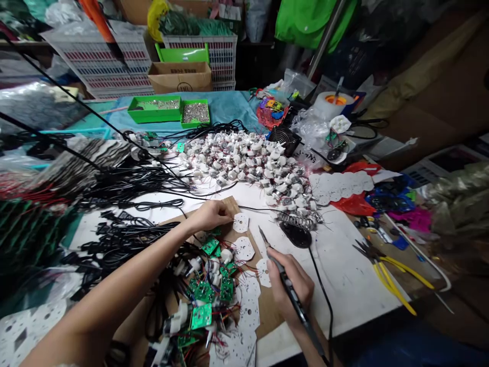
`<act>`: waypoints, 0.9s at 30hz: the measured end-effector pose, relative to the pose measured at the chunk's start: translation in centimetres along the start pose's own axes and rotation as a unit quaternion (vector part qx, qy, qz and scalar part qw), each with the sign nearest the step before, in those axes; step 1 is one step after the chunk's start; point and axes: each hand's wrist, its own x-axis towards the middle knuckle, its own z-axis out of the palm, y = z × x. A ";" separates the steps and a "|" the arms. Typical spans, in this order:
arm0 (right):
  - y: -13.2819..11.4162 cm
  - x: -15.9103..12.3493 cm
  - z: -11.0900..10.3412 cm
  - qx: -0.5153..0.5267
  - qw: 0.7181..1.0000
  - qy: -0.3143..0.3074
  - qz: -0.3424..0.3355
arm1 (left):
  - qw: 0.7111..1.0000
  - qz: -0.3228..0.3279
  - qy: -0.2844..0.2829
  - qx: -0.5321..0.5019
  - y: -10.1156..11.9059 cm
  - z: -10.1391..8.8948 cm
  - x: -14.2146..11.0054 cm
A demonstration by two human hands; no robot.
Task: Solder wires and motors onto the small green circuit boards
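We set the left hand (pixel 216 214) with its fingertips pinched together at the left edge of a white plate (pixel 241 223); we cannot tell what, if anything, they grip. We hold the soldering iron (pixel 287 286) in the curled fingers of the right hand (pixel 298 285), its tip apart from the plate. Below the left fingers lie green circuit boards (pixel 201 315) (wired at least in part, we judge). Beyond the fingers, the large heap of white parts (pixel 240 158) appears left to process.

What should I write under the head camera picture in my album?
Right hand holding a soldering iron, left hand beside a white plate, near green circuit boards.
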 end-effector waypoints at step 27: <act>1.7 0.4 5.8 0.067 0.993 -0.061 0.072 | 0.997 0.041 0.030 0.050 -1.0 0.9 0.2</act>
